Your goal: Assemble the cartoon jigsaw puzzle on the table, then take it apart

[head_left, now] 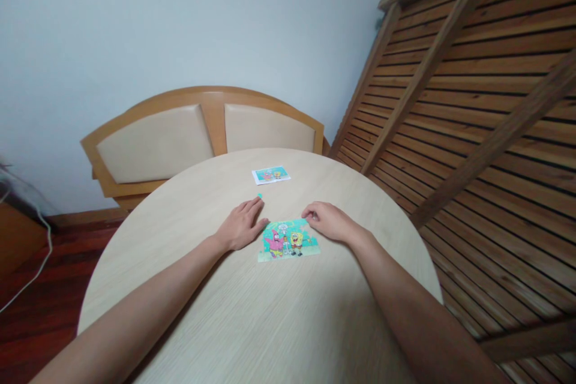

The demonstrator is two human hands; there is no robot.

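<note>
A cartoon jigsaw puzzle (288, 241) lies flat on the round table, with pink, pale and yellow characters on turquoise. Table surface shows through at its upper right. My left hand (243, 225) rests palm down with fingers stretched out, its thumb at the puzzle's upper left corner. At its fingertips lies a small turquoise puzzle piece (260, 195). Over the puzzle's upper right corner, my right hand (328, 220) has its fingers curled and pressed together. Whatever they hold, if anything, is hidden.
A picture card (271, 175) with a similar scene lies farther back on the pale round table (202, 324). Behind stands a padded wooden headboard (220, 120). Wooden slats (486, 120) lean at the right. A white cable (48, 234) hangs at the left.
</note>
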